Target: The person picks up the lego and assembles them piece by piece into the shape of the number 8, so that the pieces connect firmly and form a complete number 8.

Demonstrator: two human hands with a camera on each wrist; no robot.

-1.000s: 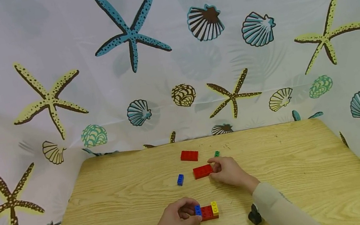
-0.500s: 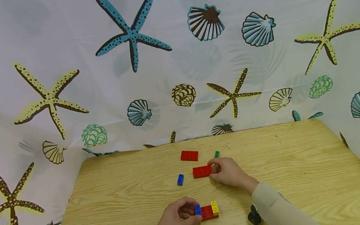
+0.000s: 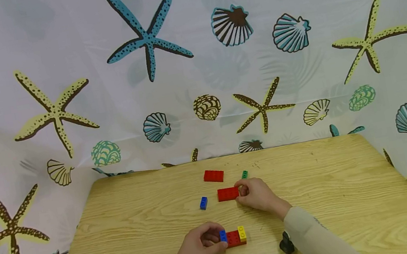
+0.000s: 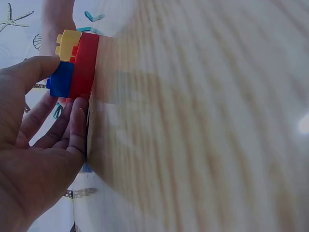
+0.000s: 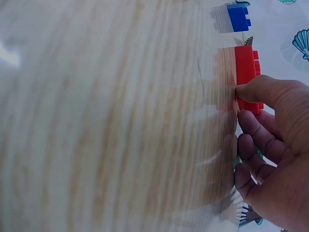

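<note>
At the left, the left hand [image 3: 198, 251] is gripping the left end of the brick stack, thumb and fingers closing on that end. The stack is stretching rightward from this grip: a blue brick [image 3: 223, 236] is sitting on the left end of a red base brick [image 3: 233, 239], and a yellow brick [image 3: 242, 233] on its right end. A loose blue brick [image 3: 203, 203] is lying beyond, with a far red brick [image 3: 213, 176] further back.

Almost straight beyond the stack, the held red brick [image 3: 227, 194] is resting on the table [image 3: 124, 232], its long axis running left to right, roughly parallel to the stack's. The right hand [image 3: 257, 194] (much the nearer one) is pinching its right end, so the brick is extending leftward from that grip. A green brick [image 3: 244, 174] is lying just behind the fingers; a black object [image 3: 286, 245] is sitting beside the right sleeve.

Compared with a second ago, the held red brick is lying slightly squarer; both hands are keeping nearly the same places.
</note>
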